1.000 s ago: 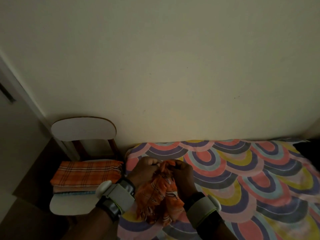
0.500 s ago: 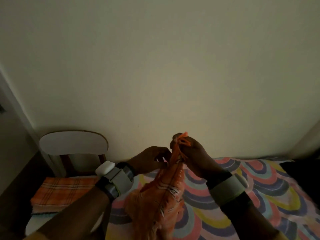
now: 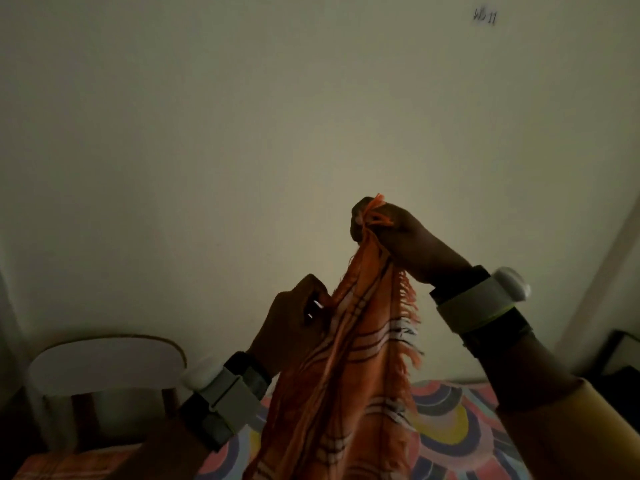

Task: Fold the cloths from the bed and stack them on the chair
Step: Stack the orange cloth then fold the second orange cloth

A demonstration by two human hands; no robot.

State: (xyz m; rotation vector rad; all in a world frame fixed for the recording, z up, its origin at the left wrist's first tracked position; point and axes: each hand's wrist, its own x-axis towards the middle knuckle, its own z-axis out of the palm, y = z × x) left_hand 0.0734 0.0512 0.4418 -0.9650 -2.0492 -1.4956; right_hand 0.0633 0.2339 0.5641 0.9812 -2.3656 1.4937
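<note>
An orange checked cloth (image 3: 349, 382) with a fringed edge hangs bunched in front of me, lifted high over the bed (image 3: 450, 441). My right hand (image 3: 398, 240) pinches its top corner, the fringe sticking out above the fingers. Lower and to the left, my left hand (image 3: 294, 327) grips the cloth's left edge. The white chair (image 3: 104, 368) stands at the lower left, and a folded orange checked cloth (image 3: 65, 467) on its seat shows only as a strip at the frame's bottom edge.
A plain wall fills most of the view, close behind the bed and chair. A dark object (image 3: 620, 358) sits at the right edge by the bed's far corner. Grey bands are on both wrists.
Both hands have raised the orange cloth from the bed into the air, the right hand going higher than the left. The view has tilted up toward the wall.
</note>
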